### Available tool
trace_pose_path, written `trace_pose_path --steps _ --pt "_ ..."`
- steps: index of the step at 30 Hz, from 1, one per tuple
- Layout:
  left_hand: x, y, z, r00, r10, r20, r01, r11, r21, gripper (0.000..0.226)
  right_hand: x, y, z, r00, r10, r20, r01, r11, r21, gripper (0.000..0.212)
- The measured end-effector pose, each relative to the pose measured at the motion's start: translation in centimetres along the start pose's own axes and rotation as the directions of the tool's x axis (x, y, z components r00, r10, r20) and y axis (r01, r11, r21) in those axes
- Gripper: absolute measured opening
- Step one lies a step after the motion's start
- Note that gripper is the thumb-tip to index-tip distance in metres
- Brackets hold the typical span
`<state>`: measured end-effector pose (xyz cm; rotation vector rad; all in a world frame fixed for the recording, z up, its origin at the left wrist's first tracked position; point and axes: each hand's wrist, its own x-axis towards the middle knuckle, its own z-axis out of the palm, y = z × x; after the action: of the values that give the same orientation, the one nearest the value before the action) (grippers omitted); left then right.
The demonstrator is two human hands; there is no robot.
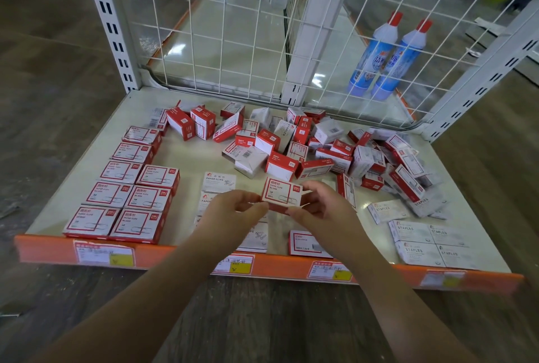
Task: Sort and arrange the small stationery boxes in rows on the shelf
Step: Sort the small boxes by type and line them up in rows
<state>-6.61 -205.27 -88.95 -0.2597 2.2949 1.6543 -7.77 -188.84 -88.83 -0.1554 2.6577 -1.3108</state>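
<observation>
Pinching a red paper-clip box (281,194) between them, the left hand (230,211) and right hand (322,206) held it just above the shelf (189,158) — fingers curled at its ends. Left of the fingers lay neat red rows (128,196); beyond them, a jumbled pile (306,144).

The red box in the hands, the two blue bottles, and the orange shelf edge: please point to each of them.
red box (281,194): head view, on its printed top face.
blue bottles (373,59): head view, on the left bottle's label.
orange shelf edge (180,256): head view, on a bare orange part between price tags.
</observation>
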Motion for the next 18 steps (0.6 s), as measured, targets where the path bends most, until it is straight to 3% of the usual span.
trace_pose_path --steps 7,18 --pt "-0.01 -0.14 0.14 0.998 -0.036 -0.045 0.035 0.999 -0.024 0.017 -0.56 -0.67 0.44 1.0 0.026 -0.012 -0.024 0.992 0.12 0.036" --pt "-0.14 0.25 0.46 0.997 -0.029 -0.065 0.028 1.0 -0.013 0.023 -0.58 -0.06 0.26 0.997 -0.035 -0.069 0.044 0.991 0.128 0.039"
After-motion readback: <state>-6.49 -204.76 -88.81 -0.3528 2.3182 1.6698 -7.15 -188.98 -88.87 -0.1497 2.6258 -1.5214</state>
